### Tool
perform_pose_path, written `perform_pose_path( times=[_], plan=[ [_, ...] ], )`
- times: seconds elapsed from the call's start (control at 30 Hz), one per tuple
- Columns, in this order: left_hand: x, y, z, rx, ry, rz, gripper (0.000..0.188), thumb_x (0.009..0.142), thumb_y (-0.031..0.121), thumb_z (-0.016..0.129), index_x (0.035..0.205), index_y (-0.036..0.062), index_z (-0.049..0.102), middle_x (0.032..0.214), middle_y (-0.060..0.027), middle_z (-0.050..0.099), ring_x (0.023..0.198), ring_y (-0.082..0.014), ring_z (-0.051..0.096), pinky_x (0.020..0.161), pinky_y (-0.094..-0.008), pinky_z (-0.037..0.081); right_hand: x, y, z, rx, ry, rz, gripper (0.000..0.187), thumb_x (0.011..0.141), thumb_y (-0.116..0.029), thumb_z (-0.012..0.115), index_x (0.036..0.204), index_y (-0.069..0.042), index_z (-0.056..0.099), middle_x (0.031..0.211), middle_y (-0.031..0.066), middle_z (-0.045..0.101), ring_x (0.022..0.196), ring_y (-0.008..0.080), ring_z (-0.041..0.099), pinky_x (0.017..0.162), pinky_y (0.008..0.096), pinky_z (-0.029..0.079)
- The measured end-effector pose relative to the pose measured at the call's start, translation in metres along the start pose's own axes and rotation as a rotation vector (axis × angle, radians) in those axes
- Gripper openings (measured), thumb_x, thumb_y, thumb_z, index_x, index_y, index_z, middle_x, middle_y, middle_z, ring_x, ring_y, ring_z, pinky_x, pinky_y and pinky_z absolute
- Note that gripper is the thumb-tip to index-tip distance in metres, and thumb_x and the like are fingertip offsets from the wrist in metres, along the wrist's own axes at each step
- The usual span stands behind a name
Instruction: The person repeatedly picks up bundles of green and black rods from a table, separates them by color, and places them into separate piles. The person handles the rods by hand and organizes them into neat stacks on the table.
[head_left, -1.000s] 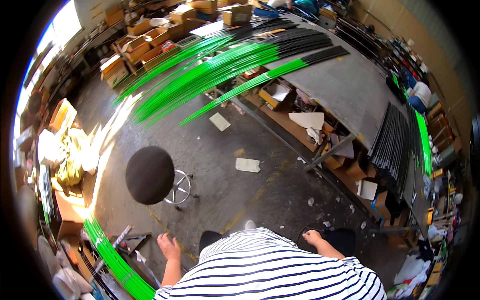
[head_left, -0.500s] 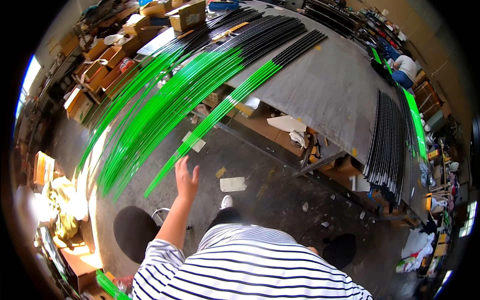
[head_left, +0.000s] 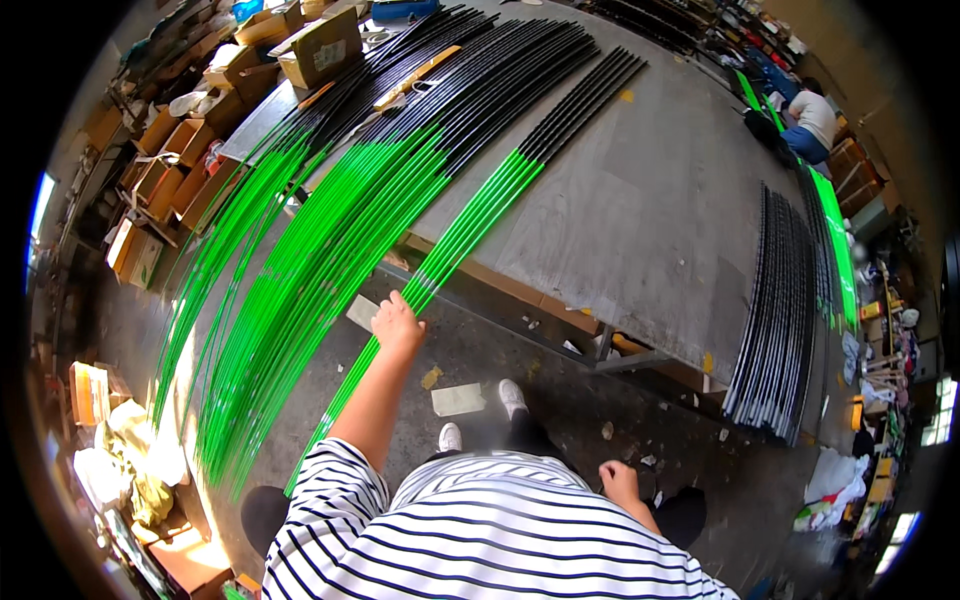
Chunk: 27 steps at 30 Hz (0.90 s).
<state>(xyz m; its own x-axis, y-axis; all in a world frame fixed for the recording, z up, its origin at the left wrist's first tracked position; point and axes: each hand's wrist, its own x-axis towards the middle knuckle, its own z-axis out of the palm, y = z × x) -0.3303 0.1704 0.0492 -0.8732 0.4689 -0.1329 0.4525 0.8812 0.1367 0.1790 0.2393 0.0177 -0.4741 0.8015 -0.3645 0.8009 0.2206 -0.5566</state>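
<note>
My left hand (head_left: pixel 398 322) is closed around a narrow group of long thin rods (head_left: pixel 462 232), several side by side, black at the far end and bright green toward me. Their black ends lie on the grey table, and the green part juts over its edge past my hand. To the left of that group spreads a much wider bundle of the same black-and-green rods (head_left: pixel 345 215), also overhanging the edge. My right hand (head_left: pixel 620 482) hangs low at my right side, fingers curled, with nothing visible in it.
The grey table (head_left: pixel 610 190) carries a row of dark rods with pale tips (head_left: pixel 772 330) at its right. Cardboard boxes (head_left: pixel 318 50) stand at the far left. A person (head_left: pixel 812 120) sits at the far right. Paper (head_left: pixel 458 400) lies on the floor before my shoes.
I have moved closer to the table. My left hand, open beside the green rods before, has closed on them farther up. My right hand has come more into view.
</note>
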Motion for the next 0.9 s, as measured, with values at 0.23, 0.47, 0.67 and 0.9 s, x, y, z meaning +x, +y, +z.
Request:
perform_pose_path(
  times=[0.23,0.47,0.67,0.9],
  plan=[
    [0.004,-0.001,0.008,0.073,0.084,-0.061,0.042,0.066,0.024,0.075,0.093,0.007,0.049,0.09,-0.0109,0.058,0.085,-0.0279,0.061,0.071,-0.0379,0.049,0.175,-0.105,-0.066,0.064,0.184,-0.582,0.008,0.08,-0.011,0.06,0.079,-0.003,0.062,0.078,0.0142,0.063,0.073,0.0326,0.061,0.065,0.0385,0.049],
    [-0.009,-0.003,0.013,0.057,0.073,-0.004,0.03,0.07,0.015,0.068,0.086,0.0053,0.045,0.08,-0.0147,0.059,0.076,-0.0332,0.061,0.065,-0.0421,0.049,0.276,-0.174,-0.1,0.176,0.22,-0.769,0.006,0.079,-0.009,0.062,0.078,-0.004,0.061,0.073,0.012,0.062,0.067,0.0309,0.061,0.059,0.0358,0.048],
    [-0.062,-0.001,0.017,0.012,0.035,0.01,0.024,0.072,0.014,0.063,0.083,0.0046,0.044,0.072,-0.0165,0.057,0.07,-0.036,0.058,0.061,-0.0449,0.047,0.313,-0.195,-0.088,0.083,0.14,-0.886,0.006,0.078,-0.012,0.063,0.079,-0.006,0.062,0.074,0.0104,0.062,0.069,0.0288,0.061,0.06,0.0356,0.048],
    [-0.199,-0.024,0.021,0.014,-0.126,-0.12,0.031,0.065,0.008,0.068,0.083,0.0043,0.044,0.075,-0.0158,0.055,0.072,-0.0361,0.057,0.06,-0.0447,0.045,0.423,-0.278,-0.087,-0.158,0.245,-1.075,0.05,0.084,-0.027,0.058,0.125,-0.001,0.044,0.131,0.0171,0.044,0.125,0.0337,0.037,0.103,0.0468,0.027]
  ],
)
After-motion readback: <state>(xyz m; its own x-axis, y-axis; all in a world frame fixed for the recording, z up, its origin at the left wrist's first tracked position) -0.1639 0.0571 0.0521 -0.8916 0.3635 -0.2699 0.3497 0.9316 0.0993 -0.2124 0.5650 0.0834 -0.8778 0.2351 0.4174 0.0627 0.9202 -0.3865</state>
